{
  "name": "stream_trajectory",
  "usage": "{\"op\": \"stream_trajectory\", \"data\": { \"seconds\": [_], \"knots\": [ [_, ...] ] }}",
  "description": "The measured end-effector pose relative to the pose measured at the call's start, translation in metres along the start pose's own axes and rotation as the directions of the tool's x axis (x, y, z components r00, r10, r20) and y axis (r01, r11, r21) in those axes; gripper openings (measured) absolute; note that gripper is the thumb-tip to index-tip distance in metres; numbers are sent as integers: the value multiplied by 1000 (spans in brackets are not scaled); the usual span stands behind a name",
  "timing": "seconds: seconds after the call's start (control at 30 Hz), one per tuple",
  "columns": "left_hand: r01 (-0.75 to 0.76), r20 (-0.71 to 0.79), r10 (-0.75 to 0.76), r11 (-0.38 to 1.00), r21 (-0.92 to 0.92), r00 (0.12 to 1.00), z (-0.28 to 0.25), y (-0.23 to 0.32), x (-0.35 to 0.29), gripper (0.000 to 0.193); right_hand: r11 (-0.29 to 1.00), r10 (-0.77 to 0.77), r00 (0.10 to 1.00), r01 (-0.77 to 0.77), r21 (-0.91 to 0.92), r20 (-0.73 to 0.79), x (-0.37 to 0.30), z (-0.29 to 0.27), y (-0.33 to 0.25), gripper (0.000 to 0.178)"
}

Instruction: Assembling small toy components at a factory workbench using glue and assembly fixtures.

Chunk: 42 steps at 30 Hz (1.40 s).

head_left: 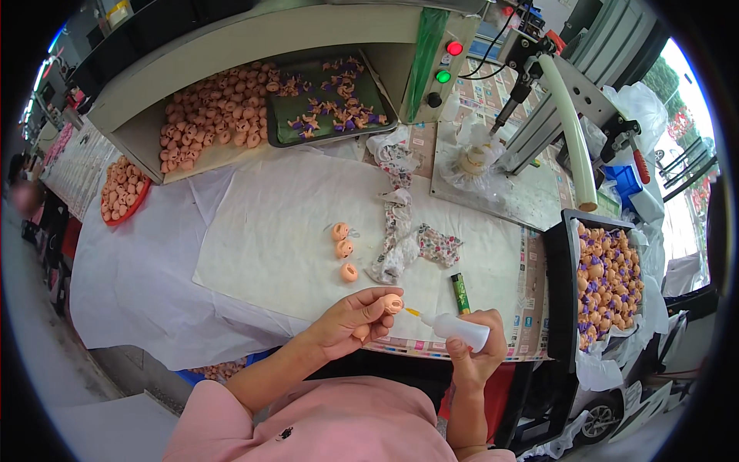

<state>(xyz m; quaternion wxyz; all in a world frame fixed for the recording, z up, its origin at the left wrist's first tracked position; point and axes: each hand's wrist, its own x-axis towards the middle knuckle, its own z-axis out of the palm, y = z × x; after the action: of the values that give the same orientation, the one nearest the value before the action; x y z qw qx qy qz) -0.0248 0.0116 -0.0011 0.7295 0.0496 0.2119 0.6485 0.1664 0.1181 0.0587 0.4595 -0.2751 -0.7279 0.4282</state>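
Between the fingertips of my left hand (350,323) is a small peach-coloured doll head (393,303), its hollow opening turned up. A second doll head (361,332) is tucked lower in the same hand. My right hand (480,348) grips a white squeeze bottle (460,331) with a thin yellow nozzle (412,312). The bottle lies tilted, its nozzle pointing at the held head; whether the tip touches it I cannot tell. Just beyond my left hand, several loose doll heads (343,249) lie in a column on the white sheet. A green lighter (460,293) lies beyond the bottle.
A crumpled floral cloth (396,231) lies mid-table. Many heads (215,108) are piled under a shelf, beside a dark tray (323,131) of small purple-and-peach figures. A red basket (131,211) holds heads at left. A press machine (531,146) and a black crate (564,285) stand at right.
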Motion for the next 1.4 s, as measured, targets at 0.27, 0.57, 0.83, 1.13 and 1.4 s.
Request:
{"op": "stream_trajectory", "data": {
  "seconds": [0.27,0.57,0.83,1.13,1.4],
  "knots": [
    [8,-51,-8,1000,6,999,6,1,-1,45,998,-20,999,23,-64,40,1,3,-3,37],
    [6,-34,-6,1000,-5,999,3,-1,0,44,994,-38,999,40,-100,23,1,4,0,34],
    [-5,-34,6,1000,21,999,-1,-4,2,43,974,-68,997,71,-217,21,-4,-3,-3,42],
    [-23,-37,24,999,22,999,0,-6,3,42,983,-86,996,84,-162,-7,-4,-2,-5,40],
    [-18,-34,19,999,33,999,2,-6,4,41,982,-58,998,64,-180,35,-4,-3,-4,39]
  ]
}}
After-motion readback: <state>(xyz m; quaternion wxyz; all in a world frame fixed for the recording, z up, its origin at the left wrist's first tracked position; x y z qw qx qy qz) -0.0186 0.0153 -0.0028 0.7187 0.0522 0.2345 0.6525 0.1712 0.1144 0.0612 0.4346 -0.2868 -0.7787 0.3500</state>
